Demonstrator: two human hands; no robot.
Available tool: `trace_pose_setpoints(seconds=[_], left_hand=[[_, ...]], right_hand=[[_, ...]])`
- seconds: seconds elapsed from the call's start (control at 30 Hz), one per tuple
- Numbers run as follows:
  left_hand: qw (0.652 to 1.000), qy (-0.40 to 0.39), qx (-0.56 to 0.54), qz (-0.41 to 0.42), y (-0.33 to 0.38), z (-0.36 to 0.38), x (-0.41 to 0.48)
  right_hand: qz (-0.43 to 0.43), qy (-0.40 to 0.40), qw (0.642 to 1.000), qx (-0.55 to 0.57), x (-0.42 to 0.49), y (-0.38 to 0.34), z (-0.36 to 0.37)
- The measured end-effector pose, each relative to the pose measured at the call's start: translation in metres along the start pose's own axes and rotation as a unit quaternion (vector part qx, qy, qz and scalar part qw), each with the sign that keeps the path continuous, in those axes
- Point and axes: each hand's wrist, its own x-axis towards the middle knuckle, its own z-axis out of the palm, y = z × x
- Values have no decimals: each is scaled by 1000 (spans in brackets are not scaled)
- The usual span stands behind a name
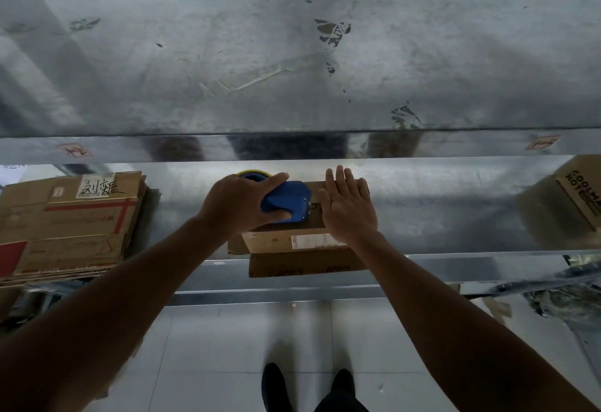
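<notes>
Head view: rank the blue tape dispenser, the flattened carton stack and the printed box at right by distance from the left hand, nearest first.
1. The blue tape dispenser, gripped in the left hand itself.
2. The flattened carton stack, on the shelf's left side.
3. The printed box, at the far right edge.

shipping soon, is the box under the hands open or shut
Shut: the box top lies flat under the right hand and tape dispenser.
</notes>
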Motion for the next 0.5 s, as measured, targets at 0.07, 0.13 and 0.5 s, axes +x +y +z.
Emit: trace_pose_setpoints(seconds=[0.07, 0.13, 0.5], left_hand=[[1000, -8, -24, -7, -3, -13, 6], [999, -31, -25, -16, -8, -23, 13], [934, -261, -191, -152, -61, -16, 35]], right_hand=[[3, -8, 1000, 4, 1, 1, 0], [7, -19, 1000, 8, 2, 1, -1], [9, -28, 1000, 9, 3, 3, -2]])
